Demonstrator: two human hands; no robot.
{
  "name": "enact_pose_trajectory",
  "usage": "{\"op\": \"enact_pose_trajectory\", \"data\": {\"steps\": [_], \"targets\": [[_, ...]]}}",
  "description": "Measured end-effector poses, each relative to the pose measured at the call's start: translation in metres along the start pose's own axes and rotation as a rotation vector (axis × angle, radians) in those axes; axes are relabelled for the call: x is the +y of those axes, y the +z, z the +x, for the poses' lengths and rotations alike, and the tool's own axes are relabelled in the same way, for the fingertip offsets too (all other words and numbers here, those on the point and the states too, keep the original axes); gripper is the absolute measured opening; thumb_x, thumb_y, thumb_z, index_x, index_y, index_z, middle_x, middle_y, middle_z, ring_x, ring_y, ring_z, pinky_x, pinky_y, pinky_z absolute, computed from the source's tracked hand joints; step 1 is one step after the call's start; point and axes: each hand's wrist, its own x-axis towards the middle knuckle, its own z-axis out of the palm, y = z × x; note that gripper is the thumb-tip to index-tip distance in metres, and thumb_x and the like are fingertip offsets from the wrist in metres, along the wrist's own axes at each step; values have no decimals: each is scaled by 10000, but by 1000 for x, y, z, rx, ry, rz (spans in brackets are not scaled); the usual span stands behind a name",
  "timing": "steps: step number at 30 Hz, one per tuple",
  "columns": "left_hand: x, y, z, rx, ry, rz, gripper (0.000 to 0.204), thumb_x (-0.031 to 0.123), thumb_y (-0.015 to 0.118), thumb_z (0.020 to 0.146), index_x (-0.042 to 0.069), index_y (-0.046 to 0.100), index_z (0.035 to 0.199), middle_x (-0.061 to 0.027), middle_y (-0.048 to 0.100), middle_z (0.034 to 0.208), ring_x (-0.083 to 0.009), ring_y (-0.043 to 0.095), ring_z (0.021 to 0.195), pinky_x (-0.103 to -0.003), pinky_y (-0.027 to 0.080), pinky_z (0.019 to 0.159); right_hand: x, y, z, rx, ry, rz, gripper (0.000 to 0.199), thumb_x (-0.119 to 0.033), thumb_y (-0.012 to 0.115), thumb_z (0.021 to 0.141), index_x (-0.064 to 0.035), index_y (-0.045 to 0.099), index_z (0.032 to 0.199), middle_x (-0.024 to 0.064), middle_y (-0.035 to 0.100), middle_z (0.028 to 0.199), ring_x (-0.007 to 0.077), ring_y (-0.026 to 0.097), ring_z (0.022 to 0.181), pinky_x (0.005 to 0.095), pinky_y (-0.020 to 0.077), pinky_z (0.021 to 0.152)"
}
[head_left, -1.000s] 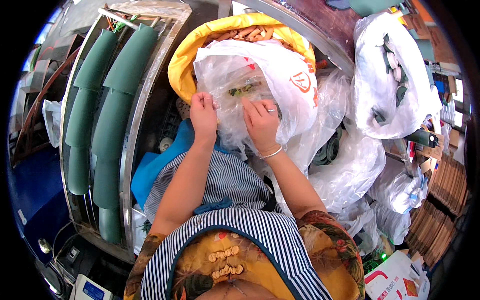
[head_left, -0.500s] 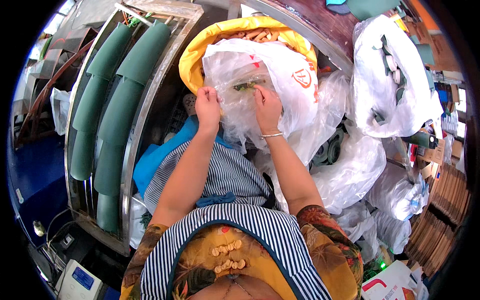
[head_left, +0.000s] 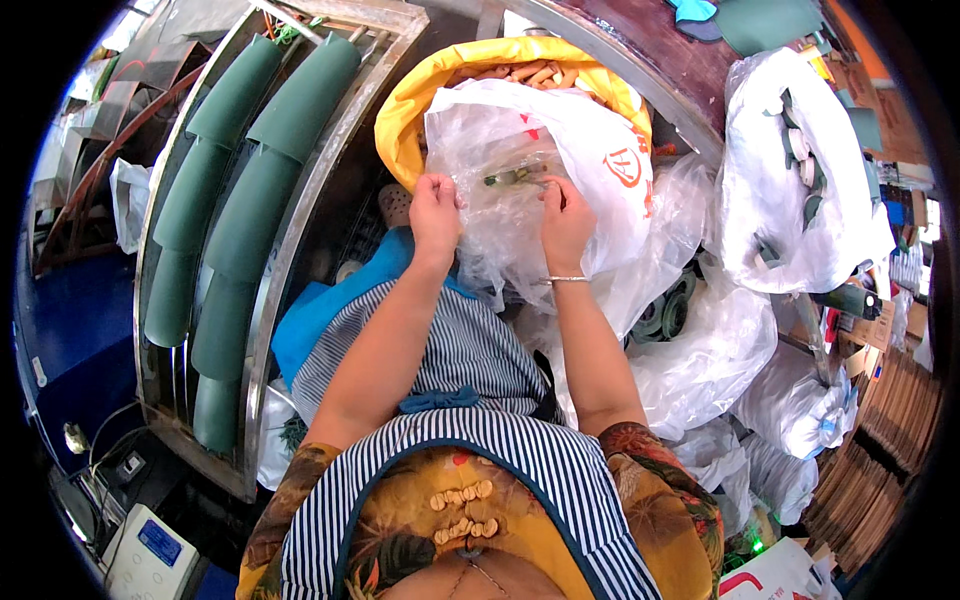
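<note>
Two bare hands, one printed plastic bag point(head_left: 600, 150), lying over the front of one yellow bag point(head_left: 400, 125). Left hand point(head_left: 437, 215): fingers pinched together on plastic bag's left edge. Right hand point(head_left: 568, 222): fingers drawn together beside a few small green bits point(head_left: 515, 176) at the plastic bag's middle; can't tell if it grips anything. Two rows of green curved pieces point(head_left: 265, 215) in a rack at left; dark red tabletop point(head_left: 640, 25) behind, stacked cardboard point(head_left: 895, 400) far right. Plastic bag blocks much of the yellow bag's mouth. Containers: yellow bag has many orange-brown pieces point(head_left: 545, 74); white sack point(head_left: 745, 180), green and pale parts; clear bag point(head_left: 715, 350), dark green rings point(head_left: 668, 312), partly hidden.
</note>
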Motion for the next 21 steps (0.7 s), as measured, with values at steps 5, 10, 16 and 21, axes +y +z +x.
{"op": "enact_pose_trajectory", "data": {"steps": [5, 10, 16, 21], "targets": [[11, 3, -2, -1, -46, 4, 130, 133, 512, 969, 12, 518, 920, -46, 561, 725, -110, 532, 625, -262, 443, 605, 15, 9, 1, -28, -9, -28, 205, -166, 542, 895, -39, 690, 961, 111, 686, 754, 251, 660, 695, 348, 496, 676], [13, 3, -2, 5, -53, 0, 132, 134, 503, 972, 13, 515, 921, -43, 556, 731, -108, 527, 629, -262, 438, 604, 4, 9, 5, -5, 204, 82, 213, -170, 542, 899, -28, 695, 941, 104, 678, 708, 195, 642, 617, 320, 494, 618], [17, 4, -1, 6, -107, -155, 133, 140, 498, 977, 22, 523, 921, -21, 552, 726, -96, 498, 625, -244, 415, 583, 4, 9, 9, 89, 122, 137, 196, -148, 552, 890, -28, 698, 942, 114, 668, 690, 194, 633, 585, 317, 493, 593], [20, 3, -1, 3, -177, -194, 111, 134, 495, 979, 35, 526, 938, -16, 551, 736, -76, 470, 616, -224, 385, 560, 23, 24, 8, 73, -218, -84, 220, -169, 559, 921, -15, 703, 984, 65, 661, 673, 130, 627, 592, 259, 492, 574]]}}
